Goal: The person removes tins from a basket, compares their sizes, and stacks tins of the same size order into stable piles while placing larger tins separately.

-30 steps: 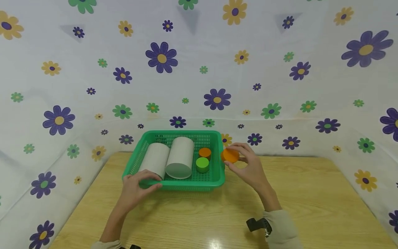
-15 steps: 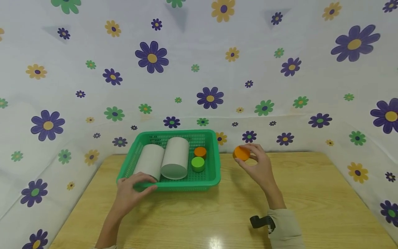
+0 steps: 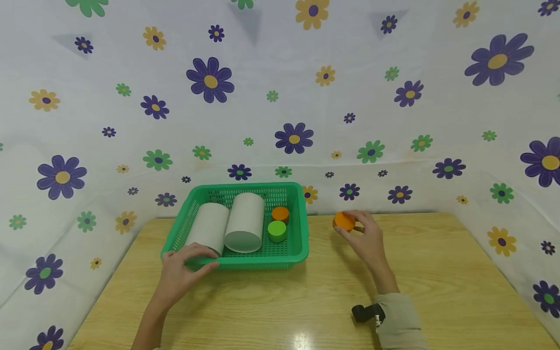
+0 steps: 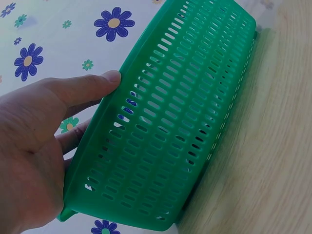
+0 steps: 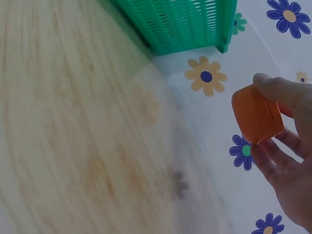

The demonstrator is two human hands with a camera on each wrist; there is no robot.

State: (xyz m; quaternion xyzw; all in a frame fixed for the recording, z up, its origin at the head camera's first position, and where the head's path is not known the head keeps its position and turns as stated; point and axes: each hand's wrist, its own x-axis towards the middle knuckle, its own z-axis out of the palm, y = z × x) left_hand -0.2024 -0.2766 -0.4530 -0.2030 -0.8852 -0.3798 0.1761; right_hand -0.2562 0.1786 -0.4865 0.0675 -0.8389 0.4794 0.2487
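Observation:
My right hand pinches a small round orange container between thumb and fingers, right of the basket and apart from it. The right wrist view shows a seam around this container. With my left hand I grip the near left rim of a green plastic basket. Its slotted wall fills much of the left wrist view, the thumb outside and the fingers behind the rim. Inside lie two white cylinders, one partly behind my left hand. Beside them sit another orange container and a green one.
The basket stands on a wooden table. A white flower-patterned cloth rises behind the table and along its sides. A black strap device is on the right wrist, by the sleeve.
My right hand has carried the orange container rightward from the basket's right rim, then slightly lower toward the table. My left hand stays at the rim. The head view has shifted a little.

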